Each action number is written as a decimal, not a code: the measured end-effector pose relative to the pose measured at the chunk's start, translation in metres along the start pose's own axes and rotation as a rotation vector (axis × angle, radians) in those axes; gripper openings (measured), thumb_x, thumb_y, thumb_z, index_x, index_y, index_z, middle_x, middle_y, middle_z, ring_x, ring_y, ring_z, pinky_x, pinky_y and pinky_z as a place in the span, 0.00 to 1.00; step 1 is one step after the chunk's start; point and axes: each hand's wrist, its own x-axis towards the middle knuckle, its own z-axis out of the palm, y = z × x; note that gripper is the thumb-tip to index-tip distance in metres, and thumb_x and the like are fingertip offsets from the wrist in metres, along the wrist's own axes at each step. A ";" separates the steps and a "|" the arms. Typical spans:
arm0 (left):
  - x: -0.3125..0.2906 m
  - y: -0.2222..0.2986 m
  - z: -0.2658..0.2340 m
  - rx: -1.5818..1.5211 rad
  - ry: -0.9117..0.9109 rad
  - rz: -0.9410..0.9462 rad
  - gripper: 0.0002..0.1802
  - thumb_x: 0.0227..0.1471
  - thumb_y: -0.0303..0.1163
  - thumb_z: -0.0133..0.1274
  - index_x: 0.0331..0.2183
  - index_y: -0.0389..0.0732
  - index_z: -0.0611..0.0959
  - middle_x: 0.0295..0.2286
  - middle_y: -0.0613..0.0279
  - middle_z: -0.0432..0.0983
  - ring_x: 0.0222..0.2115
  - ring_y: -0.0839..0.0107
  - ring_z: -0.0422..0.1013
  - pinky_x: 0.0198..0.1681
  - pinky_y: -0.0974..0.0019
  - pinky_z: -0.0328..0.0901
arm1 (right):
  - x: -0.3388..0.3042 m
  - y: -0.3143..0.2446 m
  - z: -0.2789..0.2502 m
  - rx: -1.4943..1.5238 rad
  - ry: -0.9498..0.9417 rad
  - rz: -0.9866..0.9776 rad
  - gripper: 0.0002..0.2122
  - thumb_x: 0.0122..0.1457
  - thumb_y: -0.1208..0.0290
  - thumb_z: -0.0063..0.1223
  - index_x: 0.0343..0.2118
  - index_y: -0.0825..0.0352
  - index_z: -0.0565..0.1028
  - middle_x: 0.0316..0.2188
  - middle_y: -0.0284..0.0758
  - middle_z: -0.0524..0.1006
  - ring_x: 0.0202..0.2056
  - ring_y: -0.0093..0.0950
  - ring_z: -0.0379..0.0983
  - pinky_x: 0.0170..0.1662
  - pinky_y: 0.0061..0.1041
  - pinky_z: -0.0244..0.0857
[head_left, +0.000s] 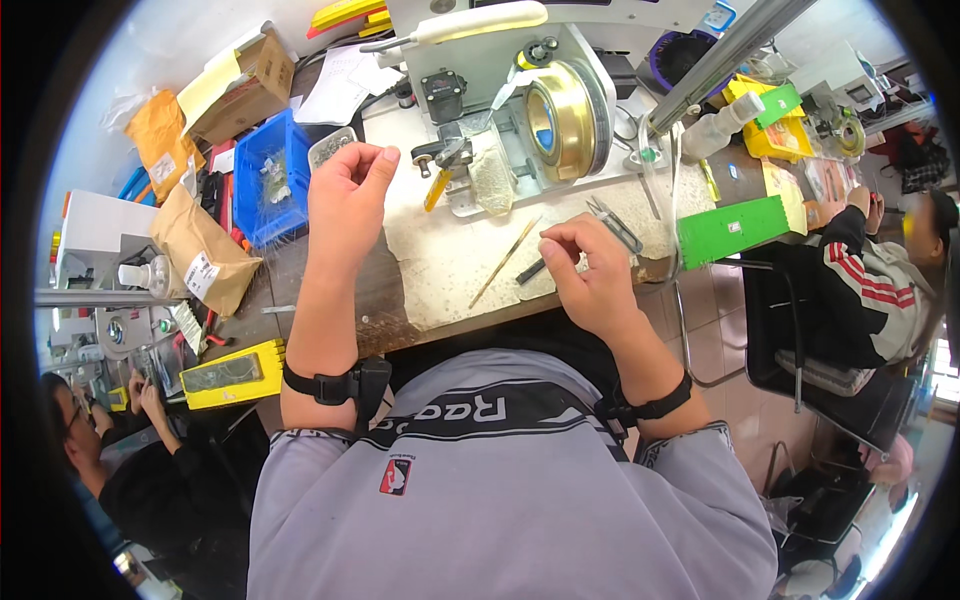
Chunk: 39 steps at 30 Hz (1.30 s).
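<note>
My left hand (345,195) is raised over the left side of the worktable, thumb and forefinger pinched. Whatever lies between those fingertips is too small to make out. Just past it sits a small tray (331,149) of tiny metal-looking parts. Over the front right of a stained pale sheet (440,270), my right hand (592,268) has its fingers curled and thumb against forefinger; any held thing cannot be seen. Beside it are grey snips (616,226), a short dark bar (532,271) and a thin brown stick (504,262). Beyond stands a bench machine with a brass-coloured wheel (560,125).
Left of my arm are a blue bin (243,222), a brown paper parcel (200,255) and a cardboard box (243,95). A metal post (715,75), clear bottle (722,125) and green board (733,231) stand right. Two people sit at either side.
</note>
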 end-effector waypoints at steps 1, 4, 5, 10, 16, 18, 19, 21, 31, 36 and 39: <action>0.001 -0.002 0.000 -0.001 -0.001 0.000 0.14 0.60 0.37 0.62 0.31 0.34 0.84 0.22 0.74 0.74 0.23 0.85 0.63 0.27 0.75 0.59 | 0.000 0.000 0.000 -0.006 0.001 -0.001 0.03 0.60 0.77 0.59 0.35 0.71 0.78 0.28 0.36 0.74 0.25 0.26 0.70 0.30 0.24 0.65; 0.004 -0.006 0.001 0.001 -0.085 -0.072 0.12 0.59 0.34 0.62 0.29 0.35 0.83 0.21 0.75 0.71 0.22 0.86 0.60 0.25 0.75 0.56 | 0.002 0.000 0.002 0.006 0.009 -0.001 0.04 0.61 0.77 0.59 0.35 0.71 0.78 0.28 0.37 0.74 0.25 0.27 0.70 0.30 0.24 0.65; 0.004 -0.006 0.002 -0.058 -0.120 -0.131 0.11 0.58 0.33 0.61 0.28 0.36 0.83 0.21 0.76 0.69 0.22 0.86 0.59 0.25 0.75 0.54 | 0.003 0.000 0.003 0.005 0.009 0.000 0.04 0.61 0.77 0.59 0.35 0.71 0.78 0.28 0.37 0.74 0.25 0.27 0.70 0.30 0.24 0.65; 0.008 -0.016 0.008 -0.170 -0.188 -0.222 0.09 0.57 0.30 0.61 0.27 0.37 0.82 0.19 0.78 0.67 0.21 0.86 0.56 0.23 0.74 0.51 | 0.008 -0.005 0.009 0.009 -0.006 -0.005 0.04 0.60 0.76 0.59 0.35 0.71 0.78 0.27 0.36 0.74 0.24 0.26 0.70 0.29 0.24 0.65; 0.007 -0.011 0.011 -0.265 -0.222 -0.275 0.07 0.58 0.33 0.59 0.35 0.41 0.86 0.25 0.74 0.75 0.28 0.83 0.66 0.32 0.75 0.56 | 0.015 -0.008 0.020 0.053 -0.042 -0.004 0.05 0.60 0.76 0.59 0.35 0.71 0.78 0.28 0.36 0.74 0.24 0.26 0.70 0.30 0.25 0.65; 0.012 -0.003 0.013 -0.339 -0.186 -0.331 0.13 0.59 0.39 0.58 0.41 0.43 0.88 0.29 0.72 0.79 0.34 0.83 0.68 0.37 0.73 0.55 | 0.017 -0.010 0.025 0.055 -0.053 -0.008 0.05 0.60 0.75 0.60 0.36 0.71 0.78 0.28 0.36 0.74 0.24 0.26 0.70 0.29 0.25 0.65; 0.015 -0.002 0.013 -0.340 -0.184 -0.329 0.13 0.59 0.39 0.58 0.41 0.43 0.88 0.29 0.72 0.79 0.34 0.83 0.68 0.37 0.73 0.55 | 0.020 -0.011 0.027 0.058 -0.064 -0.014 0.05 0.60 0.75 0.60 0.36 0.70 0.78 0.28 0.36 0.74 0.24 0.26 0.70 0.29 0.25 0.65; 0.021 -0.001 0.014 -0.344 -0.238 -0.309 0.16 0.59 0.43 0.57 0.43 0.43 0.88 0.32 0.72 0.81 0.38 0.83 0.69 0.39 0.72 0.54 | 0.023 -0.011 0.033 0.061 -0.085 -0.018 0.05 0.60 0.75 0.60 0.36 0.70 0.78 0.28 0.36 0.74 0.24 0.27 0.70 0.29 0.25 0.65; 0.028 0.002 0.023 -0.244 -0.283 -0.146 0.09 0.62 0.32 0.57 0.37 0.36 0.84 0.32 0.71 0.78 0.36 0.80 0.69 0.46 0.72 0.63 | 0.049 -0.015 0.066 0.200 -0.114 0.078 0.07 0.63 0.72 0.60 0.39 0.70 0.78 0.26 0.29 0.73 0.23 0.17 0.66 0.28 0.21 0.63; 0.013 0.011 0.029 -0.066 -0.208 0.342 0.07 0.60 0.31 0.58 0.35 0.37 0.81 0.34 0.65 0.74 0.37 0.74 0.70 0.43 0.72 0.63 | 0.069 -0.013 0.075 0.762 0.025 0.575 0.07 0.66 0.68 0.56 0.36 0.68 0.78 0.26 0.24 0.72 0.25 0.16 0.67 0.27 0.20 0.62; 0.003 0.019 0.032 0.033 -0.244 0.431 0.04 0.57 0.30 0.60 0.34 0.41 0.83 0.36 0.61 0.71 0.42 0.64 0.67 0.50 0.64 0.61 | 0.073 -0.014 0.071 1.139 0.029 0.679 0.08 0.67 0.66 0.56 0.35 0.66 0.76 0.24 0.23 0.69 0.21 0.13 0.60 0.22 0.17 0.54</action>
